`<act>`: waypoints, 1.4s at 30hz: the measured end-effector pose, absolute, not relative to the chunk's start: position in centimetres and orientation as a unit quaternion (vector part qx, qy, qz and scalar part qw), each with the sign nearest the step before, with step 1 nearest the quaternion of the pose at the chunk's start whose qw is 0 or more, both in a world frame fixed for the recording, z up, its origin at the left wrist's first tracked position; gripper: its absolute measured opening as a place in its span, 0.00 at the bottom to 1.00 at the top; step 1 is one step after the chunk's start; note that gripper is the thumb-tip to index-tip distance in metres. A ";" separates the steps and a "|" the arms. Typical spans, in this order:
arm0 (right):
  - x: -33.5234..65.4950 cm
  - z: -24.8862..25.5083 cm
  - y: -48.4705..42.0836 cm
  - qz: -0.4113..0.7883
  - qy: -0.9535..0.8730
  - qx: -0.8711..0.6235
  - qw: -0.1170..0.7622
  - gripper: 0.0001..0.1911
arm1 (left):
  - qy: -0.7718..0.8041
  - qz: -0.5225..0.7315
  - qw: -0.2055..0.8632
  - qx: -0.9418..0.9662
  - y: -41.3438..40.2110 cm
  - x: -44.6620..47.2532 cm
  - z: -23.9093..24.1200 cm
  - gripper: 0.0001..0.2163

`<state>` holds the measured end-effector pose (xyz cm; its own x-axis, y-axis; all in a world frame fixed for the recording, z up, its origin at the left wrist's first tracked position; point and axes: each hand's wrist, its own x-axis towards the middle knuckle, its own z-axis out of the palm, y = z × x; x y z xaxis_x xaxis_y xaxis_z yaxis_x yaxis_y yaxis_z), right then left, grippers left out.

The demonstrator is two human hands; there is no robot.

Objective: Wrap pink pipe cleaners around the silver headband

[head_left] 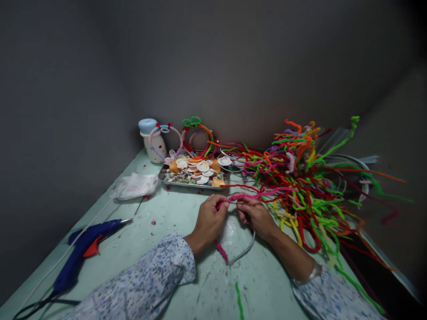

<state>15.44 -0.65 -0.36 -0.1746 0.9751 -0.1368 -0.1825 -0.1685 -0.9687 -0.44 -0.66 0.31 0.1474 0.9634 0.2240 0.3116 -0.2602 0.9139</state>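
Note:
At the middle of the table, my left hand [211,218] is closed on a thin headband, one arm of which is wrapped in pink pipe cleaner [221,252]. The headband's bare grey arm [245,252] curves down below my right hand [256,216]. My right fingers are pinched together close to the left thumb, around the top of the band. A loose length of pink pipe cleaner [263,194] runs from the left fingertips off to the right, behind my right hand. Exactly which strand the right fingertips grip is partly hidden.
A metal tray [180,184] of shells stands behind my hands, with finished headbands [183,144] and a lidded bottle [153,146] beyond. A blue glue gun [75,262] and plastic bag [135,186] lie left. Tangled pipe cleaners [300,155] and red-handled scissors [308,235] are right.

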 end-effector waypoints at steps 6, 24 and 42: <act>15.5 -0.3 -0.6 0.622 -0.461 -0.432 0.462 0.16 | 0.476 0.439 0.418 0.637 -0.6 -0.5 0.0 0.08; 15.7 -1.1 -0.4 0.614 -0.458 -0.439 0.471 0.13 | 0.471 0.437 0.464 0.609 -0.4 -0.4 -0.1 0.08; 15.6 -0.5 -0.4 0.620 -0.455 -0.445 0.460 0.16 | 0.468 0.433 0.490 0.595 -0.3 -0.4 -0.5 0.08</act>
<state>15.56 -0.42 -0.53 -0.1813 0.9744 -0.1329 -0.1653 -0.1634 -0.9726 -0.37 -0.30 -0.46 0.1878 0.9806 0.0559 0.1318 -0.0816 0.9879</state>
